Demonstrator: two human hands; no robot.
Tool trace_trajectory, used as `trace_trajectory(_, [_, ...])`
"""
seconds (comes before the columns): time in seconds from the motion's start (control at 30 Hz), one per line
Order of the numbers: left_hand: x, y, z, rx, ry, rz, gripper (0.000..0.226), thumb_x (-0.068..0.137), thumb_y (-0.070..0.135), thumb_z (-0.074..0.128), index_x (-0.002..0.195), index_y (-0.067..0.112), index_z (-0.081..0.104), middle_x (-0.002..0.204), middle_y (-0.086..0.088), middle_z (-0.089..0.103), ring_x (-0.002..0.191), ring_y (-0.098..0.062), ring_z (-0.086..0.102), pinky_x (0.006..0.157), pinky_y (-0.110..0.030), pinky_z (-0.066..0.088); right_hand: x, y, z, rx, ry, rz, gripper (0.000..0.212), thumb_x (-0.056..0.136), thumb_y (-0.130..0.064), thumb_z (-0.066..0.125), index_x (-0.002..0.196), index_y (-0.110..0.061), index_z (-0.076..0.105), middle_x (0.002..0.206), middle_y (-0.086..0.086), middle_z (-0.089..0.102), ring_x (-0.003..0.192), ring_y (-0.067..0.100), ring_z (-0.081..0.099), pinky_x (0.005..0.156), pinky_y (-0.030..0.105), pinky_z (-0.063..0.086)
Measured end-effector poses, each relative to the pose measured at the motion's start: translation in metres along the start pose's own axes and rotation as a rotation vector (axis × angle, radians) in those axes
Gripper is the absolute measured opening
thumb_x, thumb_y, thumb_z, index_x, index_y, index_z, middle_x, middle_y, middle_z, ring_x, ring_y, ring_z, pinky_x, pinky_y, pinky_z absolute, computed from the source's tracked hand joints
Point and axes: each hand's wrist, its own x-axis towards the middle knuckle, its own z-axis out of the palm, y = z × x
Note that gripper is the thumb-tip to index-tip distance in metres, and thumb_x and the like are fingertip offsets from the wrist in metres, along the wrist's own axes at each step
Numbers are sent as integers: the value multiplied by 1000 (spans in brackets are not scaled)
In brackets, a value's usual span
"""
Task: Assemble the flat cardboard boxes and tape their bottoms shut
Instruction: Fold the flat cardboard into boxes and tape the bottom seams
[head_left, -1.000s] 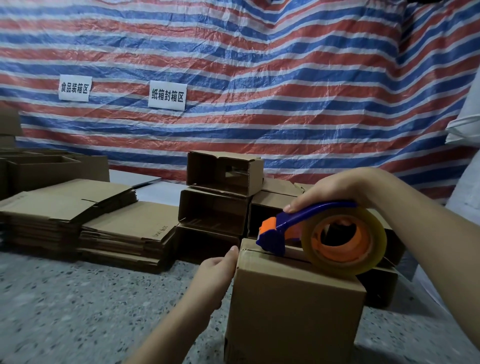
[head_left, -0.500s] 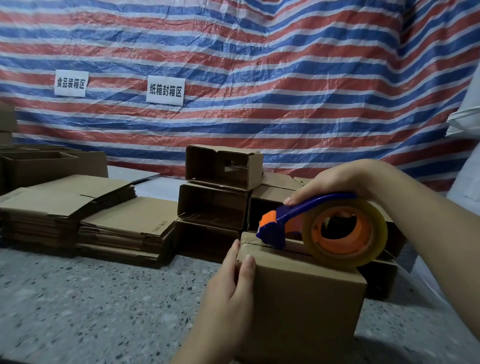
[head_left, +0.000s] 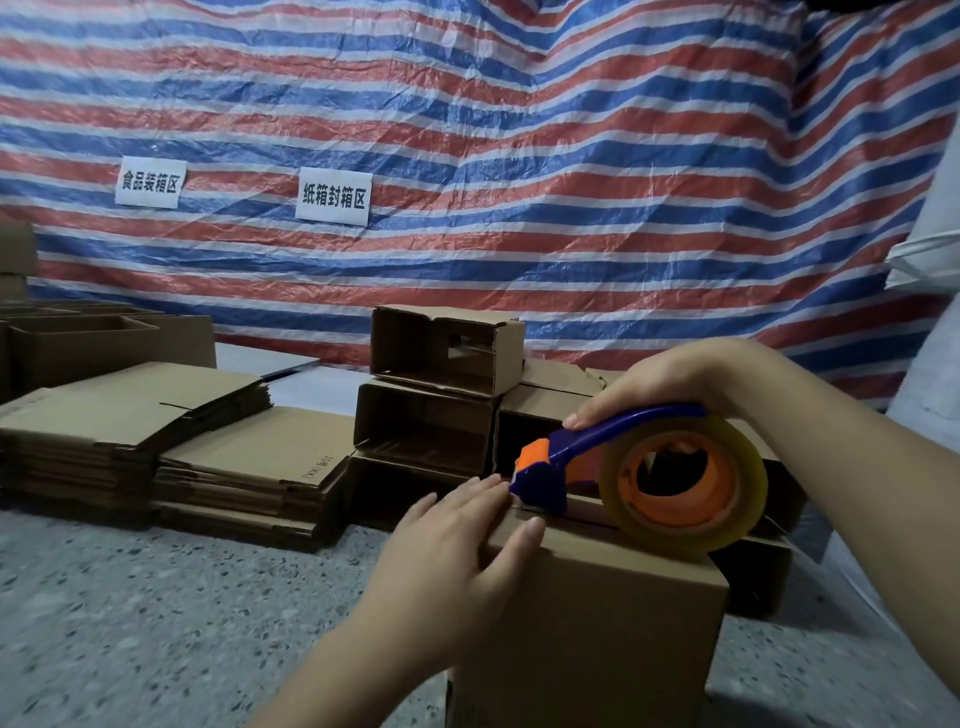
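Left hand: my left hand lies flat with straight fingers over the near left corner of the cardboard box, thumb on its top, pressing so it will not slide under the pull of the tape.
Right hand: my right hand is wrapped round the blue handle of the tape dispenser, holding its orange-tipped nose down on the seam at the box's far left edge.
Box position: on the speckled floor right in front of me, closed flaps facing up.
Box look: plain brown, square-edged, seam running under the clear tape roll.
Nearby: flat cardboard stacks to the left; assembled boxes piled behind.
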Motion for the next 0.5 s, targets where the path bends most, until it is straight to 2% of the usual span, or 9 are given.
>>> trace_trajectory(0.07, [1,0,-3,166,0,36,87,75,82,0,150,45,25,156,25,27,144,6,14,121,-30,4,0,1,-2,-17,0,17,58,75,-61,71,113,-19,62,80,3,78,64,13,74,53,22,55])
trace_trajectory(0.13, [2,1,-5,252,16,53,92,74,83,-6,150,44,28,155,25,28,146,2,15,119,-32,3,-1,0,-5,-51,-8,38,60,73,-65,71,113,-20,63,80,3,78,65,14,75,52,22,56])
trace_trajectory(0.23, [3,1,-6,318,33,64,82,82,81,1,148,42,32,154,23,32,145,0,20,118,-32,4,-3,2,-10,-77,-13,64,72,63,-68,73,115,-19,65,84,4,79,69,15,76,54,23,57])
trace_trajectory(0.37, [2,1,-6,342,27,58,79,85,80,3,148,42,32,154,24,33,145,0,22,118,-30,7,-2,11,-18,-115,-22,93,74,59,-70,74,111,-18,67,85,4,79,70,15,76,57,24,57])
trace_trajectory(0.5, [2,1,-6,354,26,72,77,86,78,6,147,40,36,153,22,35,144,-1,25,117,-29,10,-10,40,-31,-123,9,154,87,54,-75,79,117,-16,65,99,10,78,90,23,76,74,32,60])
